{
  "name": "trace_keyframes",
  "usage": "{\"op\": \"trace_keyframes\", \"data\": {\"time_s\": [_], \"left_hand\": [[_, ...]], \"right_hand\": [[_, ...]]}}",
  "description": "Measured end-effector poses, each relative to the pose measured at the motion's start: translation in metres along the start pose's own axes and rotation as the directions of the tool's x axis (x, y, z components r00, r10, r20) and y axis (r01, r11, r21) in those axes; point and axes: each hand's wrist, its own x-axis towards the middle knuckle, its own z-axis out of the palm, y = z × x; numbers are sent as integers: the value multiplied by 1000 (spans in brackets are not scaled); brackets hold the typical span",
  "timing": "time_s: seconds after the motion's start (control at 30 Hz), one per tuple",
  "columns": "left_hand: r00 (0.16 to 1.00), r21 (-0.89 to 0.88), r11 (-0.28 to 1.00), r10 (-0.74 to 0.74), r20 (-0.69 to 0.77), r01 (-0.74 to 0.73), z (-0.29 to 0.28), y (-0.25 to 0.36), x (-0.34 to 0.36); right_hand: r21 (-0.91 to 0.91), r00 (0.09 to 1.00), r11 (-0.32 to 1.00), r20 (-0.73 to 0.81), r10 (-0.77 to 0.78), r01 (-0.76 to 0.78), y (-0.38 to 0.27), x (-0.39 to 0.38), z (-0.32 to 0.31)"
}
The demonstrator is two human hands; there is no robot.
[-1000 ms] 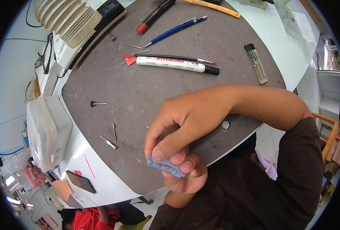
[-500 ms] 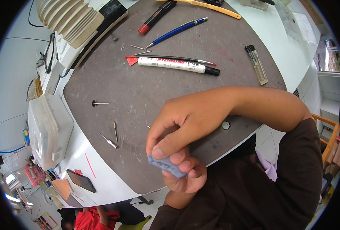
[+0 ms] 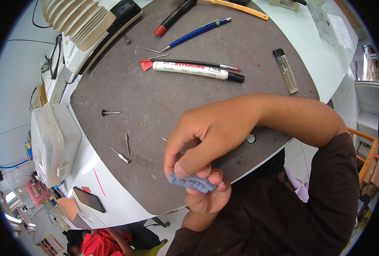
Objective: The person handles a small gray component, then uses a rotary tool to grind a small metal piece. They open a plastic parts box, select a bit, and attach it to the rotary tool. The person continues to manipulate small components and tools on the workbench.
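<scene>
A blue-grey moulded piece with a lumpy, ridged face (image 3: 190, 182) is held between both hands near the front edge of the grey mat (image 3: 121, 85). My right hand (image 3: 215, 130) reaches in from the right over it, thumb and curled fingers gripping it from above. Beneath, my left hand (image 3: 206, 200) is cupped with bent fingers around its lower side, partly hidden by it. Small metal rotary bits (image 3: 123, 158) lie left of the hands, along with a black disc on a shank (image 3: 105, 112).
Markers (image 3: 189, 69), a blue pencil (image 3: 198, 32), a yellow brush (image 3: 240, 9) and a clear slim case (image 3: 286, 70) lie farther back. A ribbed hood (image 3: 78, 25), plastic box (image 3: 55, 143) and phone (image 3: 89, 199) sit left. A person in red (image 3: 102, 245) is at lower left.
Both hands and the blue-grey piece have shifted slightly right and up, with the piece turned a little. The person in red has moved slightly.
</scene>
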Motion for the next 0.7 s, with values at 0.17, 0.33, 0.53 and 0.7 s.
{"op": "trace_keyframes", "data": {"time_s": [0.17,0.33,0.53,0.7], "left_hand": [[1000,-55,998,-5,18,6,-1,1,0],[1000,-73,997,3,11,-2,-1,1,1],[1000,-73,997,2,8,-2,-1,0,2],[1000,-69,998,3,1,-3,1,0,3]], "right_hand": [[25,997,997,-30,70,-69,-6,-1,3],[27,997,997,-48,67,-66,-7,-2,5],[30,998,997,-27,65,-64,-7,-2,3],[23,998,998,-24,52,-52,-5,-1,3]]}}
